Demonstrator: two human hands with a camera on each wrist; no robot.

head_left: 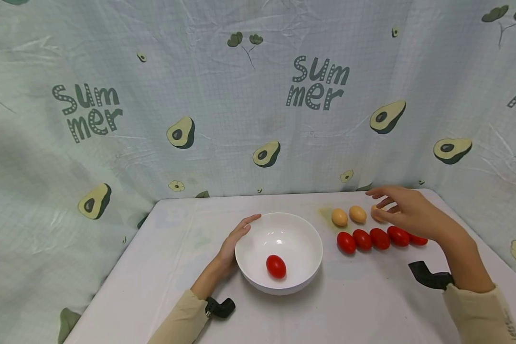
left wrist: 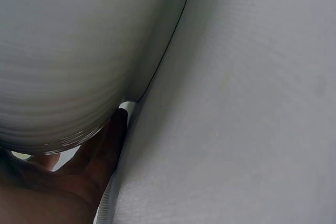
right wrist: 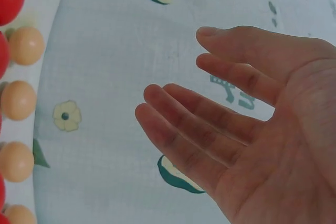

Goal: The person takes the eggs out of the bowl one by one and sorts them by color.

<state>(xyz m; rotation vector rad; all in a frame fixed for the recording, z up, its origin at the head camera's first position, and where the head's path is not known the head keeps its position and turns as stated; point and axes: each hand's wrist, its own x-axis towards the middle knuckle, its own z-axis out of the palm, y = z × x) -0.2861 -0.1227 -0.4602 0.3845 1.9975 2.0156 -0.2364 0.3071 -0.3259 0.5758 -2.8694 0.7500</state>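
A white bowl (head_left: 258,239) stands at the table's middle with one glossy red egg-shaped piece (head_left: 276,266) inside. My left hand (head_left: 232,241) rests along the bowl's left side, its fingers fairly straight against the outer wall. In the left wrist view, a finger of the left hand (left wrist: 97,166) touches the bowl (left wrist: 63,66) low down. Over the right part of the table hovers my right hand (head_left: 406,210), fingers loosely bent and apart, with nothing between them. It partly covers a row of tan egg-shaped pieces (head_left: 358,214). Several red egg-shaped pieces (head_left: 379,239) lie just in front of that row.
The table (head_left: 163,267) has a pale cover. Behind it and at both sides hangs a cloth (head_left: 223,119) printed with avocados and lettering. The table's back edge runs close behind the tan pieces. Black wrist mounts (head_left: 220,308) sit on both arms.
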